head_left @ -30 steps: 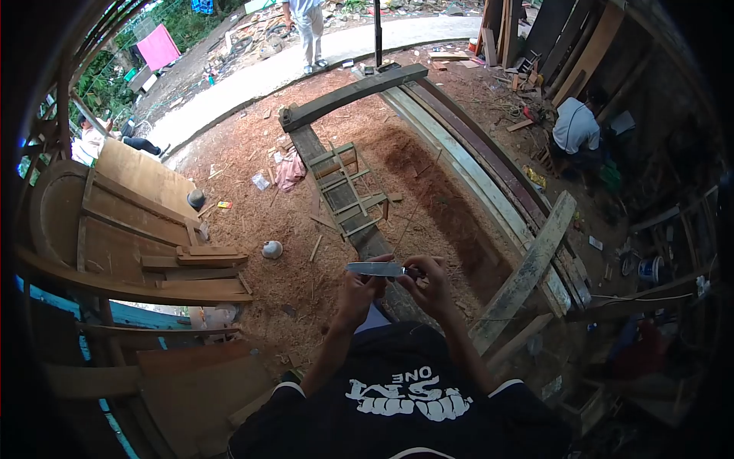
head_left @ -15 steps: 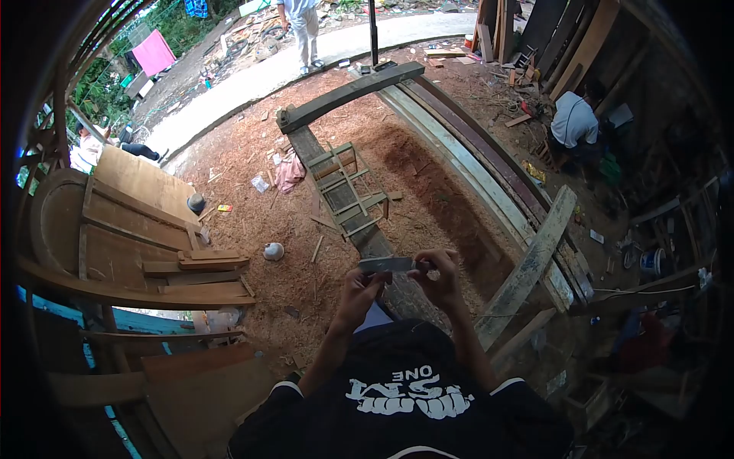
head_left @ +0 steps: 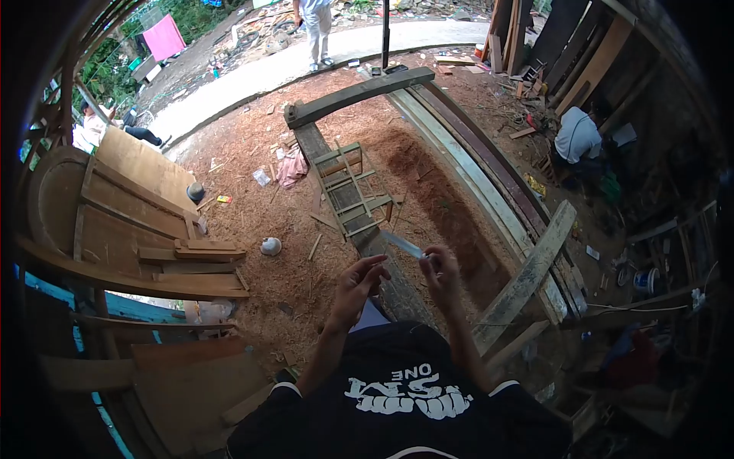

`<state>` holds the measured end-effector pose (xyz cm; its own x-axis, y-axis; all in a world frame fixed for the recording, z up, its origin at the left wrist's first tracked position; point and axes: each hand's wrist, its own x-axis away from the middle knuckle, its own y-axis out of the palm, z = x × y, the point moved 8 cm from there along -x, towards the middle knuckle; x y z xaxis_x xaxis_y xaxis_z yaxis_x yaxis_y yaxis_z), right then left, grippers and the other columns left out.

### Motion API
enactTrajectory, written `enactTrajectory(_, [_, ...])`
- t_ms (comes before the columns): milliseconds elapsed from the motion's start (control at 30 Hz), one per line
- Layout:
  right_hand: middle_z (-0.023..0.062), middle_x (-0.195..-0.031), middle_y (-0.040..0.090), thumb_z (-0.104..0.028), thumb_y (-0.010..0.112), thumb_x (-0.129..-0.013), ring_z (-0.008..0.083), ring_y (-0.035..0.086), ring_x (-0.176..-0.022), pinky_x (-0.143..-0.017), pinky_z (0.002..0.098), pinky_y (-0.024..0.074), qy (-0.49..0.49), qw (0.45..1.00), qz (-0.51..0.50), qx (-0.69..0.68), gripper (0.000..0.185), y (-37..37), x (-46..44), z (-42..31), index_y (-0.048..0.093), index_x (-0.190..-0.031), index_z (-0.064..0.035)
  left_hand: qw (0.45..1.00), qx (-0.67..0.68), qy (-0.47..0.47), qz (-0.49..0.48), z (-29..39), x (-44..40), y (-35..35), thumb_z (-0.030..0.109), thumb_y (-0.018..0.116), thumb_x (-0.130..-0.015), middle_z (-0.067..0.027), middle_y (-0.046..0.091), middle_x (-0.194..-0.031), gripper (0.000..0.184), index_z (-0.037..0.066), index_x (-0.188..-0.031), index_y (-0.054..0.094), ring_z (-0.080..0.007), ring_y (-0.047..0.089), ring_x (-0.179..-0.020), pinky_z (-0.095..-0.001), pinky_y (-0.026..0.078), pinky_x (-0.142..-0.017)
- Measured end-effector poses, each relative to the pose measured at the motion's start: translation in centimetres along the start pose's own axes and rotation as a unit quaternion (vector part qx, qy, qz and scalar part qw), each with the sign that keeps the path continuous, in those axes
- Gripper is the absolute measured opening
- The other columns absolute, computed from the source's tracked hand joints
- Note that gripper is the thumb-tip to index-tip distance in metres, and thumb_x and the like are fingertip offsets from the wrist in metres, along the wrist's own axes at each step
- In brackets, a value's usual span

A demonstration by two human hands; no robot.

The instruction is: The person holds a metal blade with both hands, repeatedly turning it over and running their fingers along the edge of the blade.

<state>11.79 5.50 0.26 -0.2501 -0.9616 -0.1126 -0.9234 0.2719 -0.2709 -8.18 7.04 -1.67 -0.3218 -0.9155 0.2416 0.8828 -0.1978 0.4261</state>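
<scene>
My right hand [head_left: 441, 277] pinches one end of a flat, pale metal blade [head_left: 403, 245], which points away to the upper left. Fingers cover the held end, so its exact kind is unclear. Just left of the blade, my left hand [head_left: 358, 287] is raised with its fingers loosely bent and apart, and nothing shows in it. Both hands are above the near end of a long wooden plank [head_left: 409, 294]. Farther along that plank rests a small wooden frame [head_left: 354, 187] of thin slats.
Long boards [head_left: 474, 180] lie to the right, with a weathered plank [head_left: 527, 271] across them. Wooden panels [head_left: 115, 206] stand at left. Wood shavings and a white round object [head_left: 271, 246] are on the ground. One person [head_left: 577, 136] crouches at right; another [head_left: 316, 30] stands at the back.
My left hand has let go of the blade. The right hand has turned it from lying level between both hands to pointing up and away to the left.
</scene>
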Motion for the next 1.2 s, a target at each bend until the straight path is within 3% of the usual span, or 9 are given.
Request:
enactTrajectory(100, [0.0004,-0.078,0.061,-0.019,0.071,-0.089,0.0162,0.052,-0.072,-0.078,0.0326,0.0397,-0.123,0.988,-0.040,0.090,0.017,2.6,1.2,-3.3,0.064,-0.101,-0.0083,1.000,0.005,0.018,-0.007,-0.6,-0.4,-0.6,0.012,0.054,-0.102,-0.0030,0.067,-0.088,0.030,0.001,-0.129,0.059,-0.0005,0.042,-0.059,-0.0179,0.037,-0.054])
enactTrajectory(200, [0.0007,-0.084,0.063,-0.017,0.072,-0.088,0.0176,0.055,-0.081,-0.089,0.0343,0.0351,-0.142,0.982,-0.069,0.106,0.018,3.7,1.5,-3.5,0.064,-0.102,-0.0092,0.999,0.032,0.017,-0.035,-0.8,-0.2,-0.5,0.011,0.055,-0.101,-0.0018,0.066,-0.086,0.031,0.001,-0.131,0.059,0.0000,0.041,-0.059,-0.0176,0.035,-0.053])
enactTrajectory(433, [-0.0013,-0.075,0.064,-0.029,0.081,-0.073,0.0167,0.060,-0.075,-0.084,0.0344,0.0377,-0.246,0.950,-0.076,0.176,0.029,3.7,1.2,-3.9,0.070,-0.093,-0.0115,0.997,0.058,-0.021,-0.044,-2.0,0.9,-1.3,0.003,0.055,-0.099,0.0034,0.061,-0.079,0.033,0.002,-0.131,0.061,0.0002,0.042,-0.059,-0.0171,0.032,-0.051])
enactTrajectory(733, [-0.0001,-0.077,0.065,-0.031,0.077,-0.078,0.0186,0.060,-0.075,-0.085,0.0351,0.0374,-0.247,0.955,-0.044,0.158,0.027,4.5,-0.2,-2.9,0.070,-0.093,-0.0104,1.000,0.012,0.028,0.001,-0.8,1.0,-2.4,0.006,0.057,-0.099,0.0028,0.060,-0.080,0.031,0.001,-0.130,0.062,-0.0001,0.042,-0.060,-0.0180,0.032,-0.051])
enactTrajectory(867, [0.0012,-0.079,0.067,-0.024,0.076,-0.082,0.0192,0.063,-0.076,-0.083,0.0354,0.0380,-0.100,0.963,0.119,0.219,0.020,-2.0,-3.3,2.8,0.069,-0.094,-0.0089,0.999,-0.005,-0.022,-0.023,-1.0,1.5,-1.5,0.008,0.055,-0.100,0.0029,0.059,-0.078,0.032,0.002,-0.131,0.061,-0.0006,0.041,-0.059,-0.0185,0.031,-0.051])
enactTrajectory(967, [0.0025,-0.081,0.068,-0.019,0.077,-0.081,0.0199,0.064,-0.077,-0.084,0.0359,0.0390,-0.162,0.953,0.071,0.246,0.018,-3.5,-3.1,-1.2,0.070,-0.095,-0.0093,0.999,0.002,-0.043,0.001,-2.3,1.5,-2.1,0.009,0.053,-0.102,0.0027,0.059,-0.080,0.033,0.003,-0.133,0.059,-0.0011,0.039,-0.059,-0.0185,0.030,-0.051])
enactTrajectory(1067, [0.0035,-0.084,0.069,-0.017,0.079,-0.079,0.0199,0.064,-0.077,-0.084,0.0359,0.0399,-0.137,0.974,-0.058,0.172,0.020,-0.7,-1.1,-1.2,0.070,-0.095,-0.0093,0.997,0.057,-0.028,-0.032,-2.8,1.1,-1.3,0.010,0.052,-0.103,0.0045,0.056,-0.079,0.034,0.004,-0.135,0.057,-0.0012,0.037,-0.059,-0.0187,0.029,-0.051])
enactTrajectory(1133, [0.0060,-0.085,0.069,-0.018,0.077,-0.079,0.0218,0.066,-0.083,-0.085,0.0344,0.0412,-0.202,0.956,-0.097,0.189,0.019,2.2,1.3,-2.8,0.069,-0.093,-0.0071,0.997,0.035,-0.051,-0.044,-3.3,0.7,-0.7,0.010,0.051,-0.103,0.0080,0.049,-0.075,0.035,0.006,-0.137,0.056,-0.0007,0.035,-0.060,-0.0190,0.027,-0.051])
enactTrajectory(1200, [0.0046,-0.082,0.068,-0.021,0.078,-0.079,0.0213,0.064,-0.078,-0.083,0.0344,0.0405,-0.194,0.963,-0.118,0.147,0.021,3.4,1.5,-3.4,0.070,-0.091,-0.0071,0.997,0.026,-0.060,-0.036,-2.7,1.0,0.0,0.010,0.051,-0.103,0.0090,0.044,-0.073,0.036,0.006,-0.139,0.055,-0.0003,0.034,-0.060,-0.0191,0.026,-0.051])
